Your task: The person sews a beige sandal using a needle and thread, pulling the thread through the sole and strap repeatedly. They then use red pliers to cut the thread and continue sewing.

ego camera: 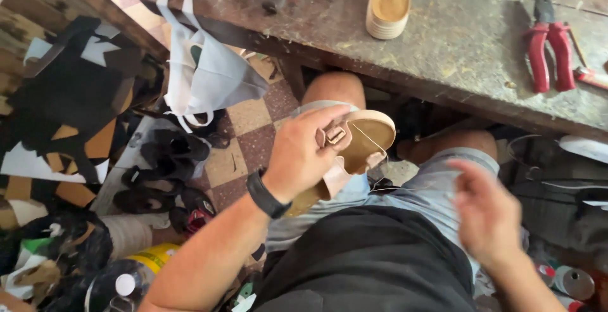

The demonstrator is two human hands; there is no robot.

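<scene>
Far left: a heap of black and tan leather offcuts (69,103) on the floor; lower down, a roll of tape with a yellow band (136,273) among scraps; nearer the middle, dark finished sandals (166,160) lying on the checked floor tiles (250,134); above them a pale cloth bag (209,74) hanging from the edge of the worn workbench (443,39).

Centre: left hand (303,157), black band at the wrist, closed around a tan sandal (354,144) held up over the lap, between the knees and just under the bench edge; thumb laid across the strap by the small metal buckle (335,136), fingers hidden behind the sole; sole turned so the footbed faces right.

Probably light, one hand carrying it with ease; sole likely stiff enough to keep its shape, strap soft and apt to flop; smooth leather, perhaps a little slippery; a thin thread (373,153) trailing off the rim, easily snagged or pulled; best taken by the sole edge at mid-length, with the thumb pinning the strap, rather than by the strap or buckle alone.

On the bench above: a second sole (387,5), footbed up.

Right: right hand (487,214) blurred, apart from the sandal, over the right thigh; cannot tell whether spread or closed, nor whether anything sits in it.

Far right on the bench: red-handled pliers (548,46).
</scene>
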